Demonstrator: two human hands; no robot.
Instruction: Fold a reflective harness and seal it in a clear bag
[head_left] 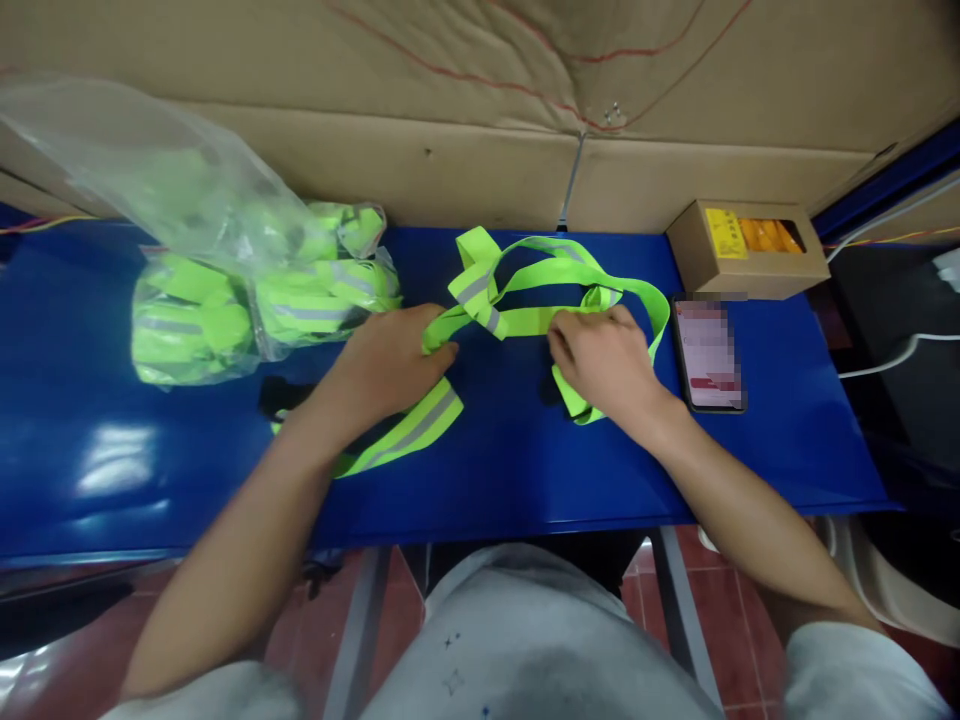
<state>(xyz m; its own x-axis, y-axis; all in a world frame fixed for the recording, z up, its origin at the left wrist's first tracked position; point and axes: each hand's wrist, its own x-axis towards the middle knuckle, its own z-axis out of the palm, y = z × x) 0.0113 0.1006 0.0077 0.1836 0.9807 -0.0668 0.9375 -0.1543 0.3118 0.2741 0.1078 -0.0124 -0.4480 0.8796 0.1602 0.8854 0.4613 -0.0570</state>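
A neon yellow-green reflective strap [525, 322] with a grey stripe lies in loops on the blue table. My left hand [401, 355] is closed around its left part, and a striped length [412, 435] runs out below toward the wrist. On the other side my right hand [604, 360] grips the strap with curled fingers, and a folded bit shows beneath them. Dark pieces, perhaps buckles or black webbing, lie partly hidden by my left forearm and beside my right hand.
Clear bags [195, 320] of similar green straps sit at the left, under a loose plastic bag [172, 160]. At the right are a phone [711, 355] and a cardboard box [750, 245] with orange contents. A cardboard wall [480, 180] backs the blue table [495, 470].
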